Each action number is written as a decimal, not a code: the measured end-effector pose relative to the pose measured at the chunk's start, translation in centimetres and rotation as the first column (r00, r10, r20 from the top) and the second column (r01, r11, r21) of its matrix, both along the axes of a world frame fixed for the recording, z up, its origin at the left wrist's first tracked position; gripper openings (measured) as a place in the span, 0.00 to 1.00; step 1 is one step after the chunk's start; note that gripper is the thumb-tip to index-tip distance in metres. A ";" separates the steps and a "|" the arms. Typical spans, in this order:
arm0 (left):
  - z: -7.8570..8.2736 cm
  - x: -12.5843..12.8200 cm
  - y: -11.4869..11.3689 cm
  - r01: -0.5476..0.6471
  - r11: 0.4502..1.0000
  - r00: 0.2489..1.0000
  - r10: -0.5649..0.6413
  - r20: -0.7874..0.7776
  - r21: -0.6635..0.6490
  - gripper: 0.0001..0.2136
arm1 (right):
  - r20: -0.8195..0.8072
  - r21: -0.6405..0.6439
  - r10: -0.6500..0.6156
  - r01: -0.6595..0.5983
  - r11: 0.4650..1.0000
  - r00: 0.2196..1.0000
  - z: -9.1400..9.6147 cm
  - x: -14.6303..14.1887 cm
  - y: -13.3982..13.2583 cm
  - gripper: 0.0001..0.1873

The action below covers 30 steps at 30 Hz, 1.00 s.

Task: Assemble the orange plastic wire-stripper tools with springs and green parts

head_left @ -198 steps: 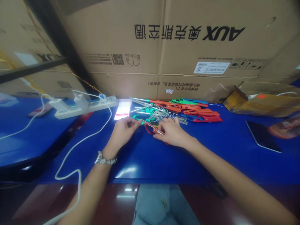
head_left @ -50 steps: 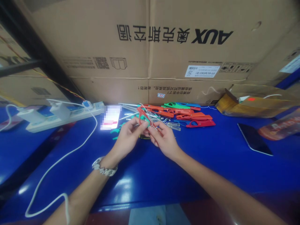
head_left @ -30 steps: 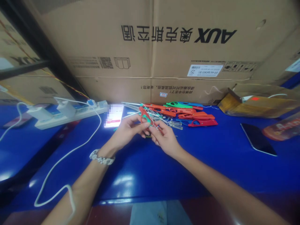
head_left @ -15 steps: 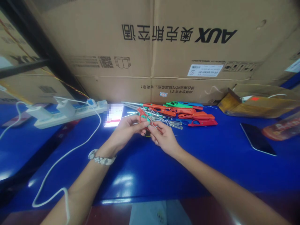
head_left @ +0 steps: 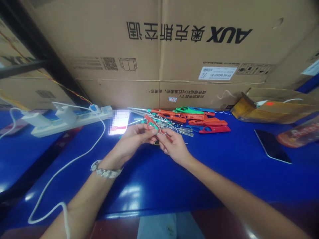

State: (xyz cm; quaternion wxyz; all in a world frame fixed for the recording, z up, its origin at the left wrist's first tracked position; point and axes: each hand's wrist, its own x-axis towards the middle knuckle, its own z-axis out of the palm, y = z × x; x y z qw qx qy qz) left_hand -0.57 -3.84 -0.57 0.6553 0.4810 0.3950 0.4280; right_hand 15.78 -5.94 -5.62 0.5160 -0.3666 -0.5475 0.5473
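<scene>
My left hand (head_left: 134,139) and my right hand (head_left: 173,146) meet above the blue table (head_left: 159,176), both pinched on a small red plastic tool (head_left: 151,122) that has a green piece and thin wire at its middle. The tool is raised a little off the table. Behind my hands lies a pile of red, green and blue plastic tools (head_left: 196,119) with thin metal rods. A watch sits on my left wrist.
A lit phone (head_left: 119,122) lies left of the pile. A white power strip (head_left: 64,119) with chargers and a white cable (head_left: 74,159) runs along the left. A dark phone (head_left: 272,146) lies at right. Big cardboard boxes (head_left: 174,49) wall off the back.
My hands lifted the red tool off the table since the earliest frame and have held it raised between them. Over the last second they barely shifted.
</scene>
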 end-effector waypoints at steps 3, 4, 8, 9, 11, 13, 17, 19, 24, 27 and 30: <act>0.1 0.1 0.0 -0.017 0.998 0.999 0.018 0.026 -0.068 0.14 | -0.003 -0.002 0.000 0.000 1.000 1.000 -0.2 0.1 0.1 0.18; 0.1 0.1 0.0 -0.018 0.996 0.999 0.021 0.034 -0.084 0.13 | -0.009 -0.004 0.003 -0.003 1.000 1.000 -0.2 0.1 0.1 0.18; -0.1 -0.1 0.1 0.000 0.993 0.999 0.007 0.052 -0.118 0.12 | -0.011 -0.005 0.005 -0.005 1.000 1.000 -0.5 0.1 0.2 0.18; -0.2 -0.2 0.2 0.007 0.993 0.998 0.000 0.055 -0.121 0.11 | -0.005 -0.005 0.002 -0.002 1.000 1.000 -0.5 0.1 0.1 0.18; -0.2 -0.3 0.3 0.018 0.992 0.998 -0.010 0.060 -0.126 0.11 | 0.008 -0.007 -0.007 0.007 1.000 1.000 -0.4 0.0 0.1 0.18; -0.2 -0.4 0.4 0.030 0.991 0.998 -0.022 0.064 -0.129 0.11 | 0.008 -0.013 -0.009 0.009 1.000 1.000 -0.2 0.0 0.0 0.18; -0.3 -0.5 0.5 0.027 0.996 0.998 -0.022 0.067 -0.079 0.12 | -0.071 -0.055 0.059 -0.063 0.996 0.996 0.4 -0.1 -0.3 0.19; -0.4 -0.6 0.6 0.009 0.999 0.999 -0.008 0.034 -0.033 0.12 | -0.106 -0.072 0.116 -0.124 0.990 0.988 0.6 0.0 -0.4 0.20; -0.5 -0.6 0.5 -0.002 0.999 0.999 0.004 -0.036 0.048 0.12 | -0.081 -0.053 0.157 -0.162 0.985 0.984 0.5 0.4 -0.3 0.20; -0.4 -0.3 0.4 -0.009 0.998 0.999 0.012 -0.041 0.055 0.12 | -0.034 -0.028 0.146 -0.147 0.989 0.989 0.2 0.7 -0.1 0.18; -0.3 -0.2 0.4 -0.011 0.999 0.998 0.013 -0.063 0.036 0.14 | 0.012 -0.006 0.131 -0.131 0.991 0.991 0.0 0.7 0.0 0.17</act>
